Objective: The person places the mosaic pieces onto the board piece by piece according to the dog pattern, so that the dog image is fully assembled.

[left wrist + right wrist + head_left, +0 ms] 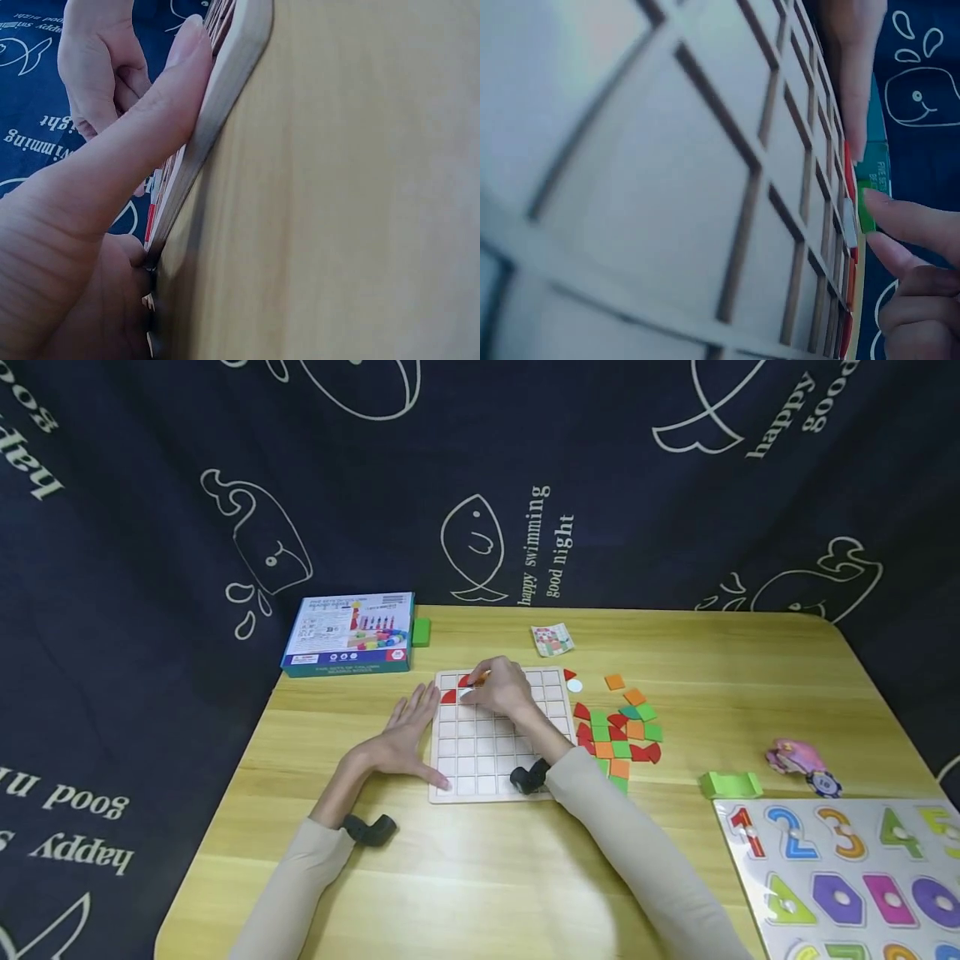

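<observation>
A white square grid board lies on the table. My left hand is spread along its left side, fingertips by the upper left edge and thumb resting on the lower left edge; the left wrist view shows the thumb against the rim. Over the upper left cells is my right hand. Its thumb and index finger are apart beside a white tile, with no piece visibly pinched; the other fingers are curled. A red piece sits near them, and an orange piece is partly hidden.
Loose red, green and orange tiles lie right of the board, with a white disc. A pattern card, a game box and a green block stand behind. A number puzzle occupies the front right.
</observation>
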Tool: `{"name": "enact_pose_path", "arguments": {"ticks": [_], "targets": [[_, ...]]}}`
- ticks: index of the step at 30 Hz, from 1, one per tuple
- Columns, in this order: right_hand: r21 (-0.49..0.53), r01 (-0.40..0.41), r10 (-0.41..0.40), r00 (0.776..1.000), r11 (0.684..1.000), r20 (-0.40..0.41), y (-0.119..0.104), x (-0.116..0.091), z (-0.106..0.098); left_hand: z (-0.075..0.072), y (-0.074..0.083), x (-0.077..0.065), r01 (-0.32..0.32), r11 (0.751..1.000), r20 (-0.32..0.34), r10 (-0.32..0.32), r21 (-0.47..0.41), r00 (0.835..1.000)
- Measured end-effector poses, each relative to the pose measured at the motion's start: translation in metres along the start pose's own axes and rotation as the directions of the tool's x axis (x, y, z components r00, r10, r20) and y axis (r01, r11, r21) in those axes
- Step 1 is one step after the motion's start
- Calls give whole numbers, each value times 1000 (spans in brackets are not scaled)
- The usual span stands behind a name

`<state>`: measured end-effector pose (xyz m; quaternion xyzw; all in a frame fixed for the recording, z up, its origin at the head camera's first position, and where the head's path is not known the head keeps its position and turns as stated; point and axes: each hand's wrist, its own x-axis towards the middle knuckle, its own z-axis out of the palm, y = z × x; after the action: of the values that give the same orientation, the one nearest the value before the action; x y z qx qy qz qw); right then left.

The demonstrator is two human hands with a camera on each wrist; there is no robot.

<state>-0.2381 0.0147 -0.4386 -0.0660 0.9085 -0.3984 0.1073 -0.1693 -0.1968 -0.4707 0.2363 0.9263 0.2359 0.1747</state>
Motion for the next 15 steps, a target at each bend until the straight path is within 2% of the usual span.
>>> {"name": "enact_pose_path", "arguments": {"ticks": [6, 9, 15], "targets": [[8, 18, -19, 998, 1000, 61, 4, 4, -5, -1, 1, -1, 7, 1000, 4, -7, 0, 1000], [9, 24, -24, 998, 1000, 65, 5, 5, -4, -1, 2, -1, 5, 1000, 3, -5, 2, 1000], [-117, 85, -79, 996, 990, 51, 2, 5, -5, -2, 4, -1, 8, 1000, 6, -8, -5, 1000]]}}
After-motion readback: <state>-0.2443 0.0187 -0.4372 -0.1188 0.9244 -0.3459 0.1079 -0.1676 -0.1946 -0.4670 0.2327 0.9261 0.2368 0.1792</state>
